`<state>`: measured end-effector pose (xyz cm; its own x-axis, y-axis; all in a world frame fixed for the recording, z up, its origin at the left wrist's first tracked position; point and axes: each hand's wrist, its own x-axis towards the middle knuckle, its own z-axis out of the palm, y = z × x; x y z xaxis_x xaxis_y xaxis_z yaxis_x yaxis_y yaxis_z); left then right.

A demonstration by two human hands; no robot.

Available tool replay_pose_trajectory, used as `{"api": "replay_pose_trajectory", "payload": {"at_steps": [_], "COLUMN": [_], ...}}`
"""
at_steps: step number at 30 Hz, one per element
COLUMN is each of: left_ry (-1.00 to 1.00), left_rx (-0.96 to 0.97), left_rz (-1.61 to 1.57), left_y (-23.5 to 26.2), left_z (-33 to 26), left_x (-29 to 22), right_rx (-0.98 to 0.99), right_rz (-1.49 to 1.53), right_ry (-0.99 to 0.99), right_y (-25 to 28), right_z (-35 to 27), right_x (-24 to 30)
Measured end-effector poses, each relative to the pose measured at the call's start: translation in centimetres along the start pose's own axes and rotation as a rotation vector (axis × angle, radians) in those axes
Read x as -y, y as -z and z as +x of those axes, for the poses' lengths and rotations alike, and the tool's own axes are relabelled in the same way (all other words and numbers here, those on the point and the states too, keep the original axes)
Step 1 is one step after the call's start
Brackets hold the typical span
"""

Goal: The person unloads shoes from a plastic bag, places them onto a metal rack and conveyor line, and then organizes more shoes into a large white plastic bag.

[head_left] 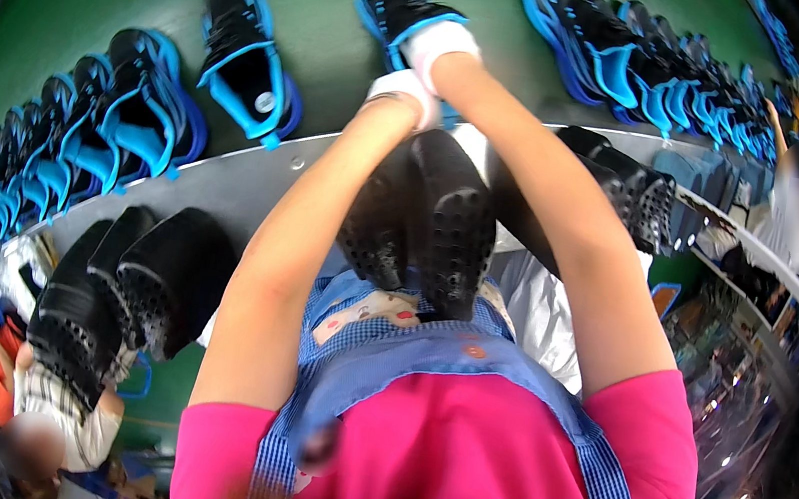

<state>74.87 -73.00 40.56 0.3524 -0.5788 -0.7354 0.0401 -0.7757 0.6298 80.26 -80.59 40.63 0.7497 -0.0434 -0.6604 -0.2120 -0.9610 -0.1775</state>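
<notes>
A black sneaker (388, 4) with bright blue edging lies on the green surface ahead of me, its toe pointing away. My right hand (439, 45), in a white glove or wrap, is at the shoe's opening, and its fingers are hidden there. Beside the heel is my left hand (406, 91), also in white; it covers much of the rear of the shoe, and its fingers do not show. A second sneaker (242, 62) of the same kind sits apart to the left, with a pale round spot inside.
Rows of similar sneakers line the green surface (307, 30) at left (136, 104) and right (588, 42). Below its grey edge (306, 151) are black perforated padded pieces (449, 221), also at left (175, 270) and right (630, 184). Other people (61, 402) are at the lower left and far right.
</notes>
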Motion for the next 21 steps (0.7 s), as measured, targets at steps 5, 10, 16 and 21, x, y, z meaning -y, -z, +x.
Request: {"api": "replay_pose_trajectory", "payload": {"at_steps": [5,10,16,21], "left_ry": [0.027,0.115,0.236,0.024], "left_rx": [-0.073,-0.429,-0.585,-1.217], "left_rz": [0.043,0.218,0.312,0.225], "left_y": [1.5,1.5,2.2,-1.9], "left_z": [-3.4,-8.0,-14.8,-21.9], "left_x": [-1.6,1.6,6.6,5.1], "right_rx": [0.121,0.254,-0.026,-0.183], "right_rz": [0.086,0.093,0.268,0.292], "right_ry": [-0.312,0.307,0.348,0.422], "right_y": [2.2,9.1,12.0,12.0], "right_z": [-1.7,-7.6,-18.5,-24.0], "right_x": [2.2,0.3,-4.7,-4.9]}}
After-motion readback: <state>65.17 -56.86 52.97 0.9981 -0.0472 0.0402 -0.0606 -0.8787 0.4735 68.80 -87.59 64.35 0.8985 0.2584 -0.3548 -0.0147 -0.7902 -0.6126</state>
